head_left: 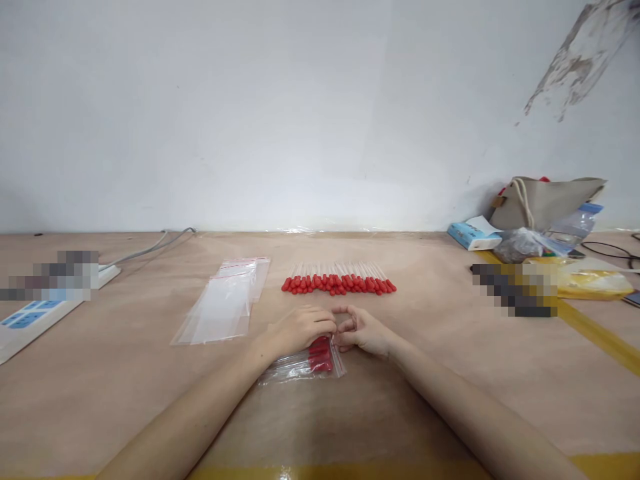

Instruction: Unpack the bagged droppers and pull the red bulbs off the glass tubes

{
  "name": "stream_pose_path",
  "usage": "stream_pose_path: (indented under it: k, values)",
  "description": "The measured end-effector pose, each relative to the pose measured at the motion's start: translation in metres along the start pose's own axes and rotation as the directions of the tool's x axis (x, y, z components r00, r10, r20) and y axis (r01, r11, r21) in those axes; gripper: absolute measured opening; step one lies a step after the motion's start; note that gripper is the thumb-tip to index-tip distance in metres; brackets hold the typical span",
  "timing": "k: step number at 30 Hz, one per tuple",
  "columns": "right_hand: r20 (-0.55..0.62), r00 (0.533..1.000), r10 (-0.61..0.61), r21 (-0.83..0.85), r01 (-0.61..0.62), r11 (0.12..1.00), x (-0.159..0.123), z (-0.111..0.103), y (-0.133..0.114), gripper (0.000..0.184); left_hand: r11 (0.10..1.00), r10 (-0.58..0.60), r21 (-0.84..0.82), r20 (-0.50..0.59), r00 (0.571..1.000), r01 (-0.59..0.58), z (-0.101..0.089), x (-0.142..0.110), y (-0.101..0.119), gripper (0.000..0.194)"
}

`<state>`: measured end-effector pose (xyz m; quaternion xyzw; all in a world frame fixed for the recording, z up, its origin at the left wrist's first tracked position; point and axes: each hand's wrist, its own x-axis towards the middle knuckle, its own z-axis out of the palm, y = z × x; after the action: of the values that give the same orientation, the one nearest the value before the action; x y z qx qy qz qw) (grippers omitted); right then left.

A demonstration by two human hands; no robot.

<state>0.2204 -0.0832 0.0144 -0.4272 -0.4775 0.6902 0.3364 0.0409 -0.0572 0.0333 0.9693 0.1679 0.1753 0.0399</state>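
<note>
The filled clear bag (293,371) lies flat just on the near side of the left hand (304,327), partly under its palm and fingers, so the left hand is the nearer one, while the right hand (367,331) is just beside its right end. Its long axis runs roughly crosswise, from below the left wrist toward the right hand, and its red-striped zip end (339,360) points right, with the far corner at the right fingertips. Red tips (321,355) inside gather toward that zip end, and pale stems trail off leftward. The left hand is bent over the bag, fingers close together; whether it grips or only presses cannot be told. The right hand is half curled, with thumb and fingers narrowly spaced; whether they pinch the bag's corner is unclear. Just beyond both hands is a row of red-tipped sticks (340,285), red ends toward the hands, stems pointing away. Left of the left hand, a fan of flat clear bags (217,317) slants away; farther left is a power strip (33,320). Well to the right of the right hand, and beyond it, are a blue tissue pack (470,236), a yellow packet (595,283) and a canvas bag (555,203).
</note>
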Motion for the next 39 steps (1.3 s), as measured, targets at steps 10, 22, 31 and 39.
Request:
stream_pose_path:
  k: [10,22,31,39]
  values:
    - [-0.129,0.992,-0.011,-0.063,0.003,0.998,0.002,0.008,0.005,0.064,0.997,-0.048,-0.055,0.016,0.999,0.049,0.0,0.0,0.0,0.017]
    - [-0.092,0.996,0.006,-0.092,-0.015,0.996,0.0,0.008,0.007,0.07,0.998,-0.057,-0.018,0.091,0.994,0.058,-0.007,-0.001,0.006,0.016]
    - [-0.039,0.999,-0.004,-0.067,0.001,0.998,-0.004,0.008,0.005,0.062,0.999,-0.007,-0.044,0.052,0.999,0.009,-0.002,-0.004,-0.001,0.021]
    - [0.046,0.999,0.009,0.027,-0.01,1.0,-0.005,0.003,0.001,0.06,0.999,-0.004,0.043,-0.008,1.0,0.004,0.0,-0.005,-0.005,0.02]
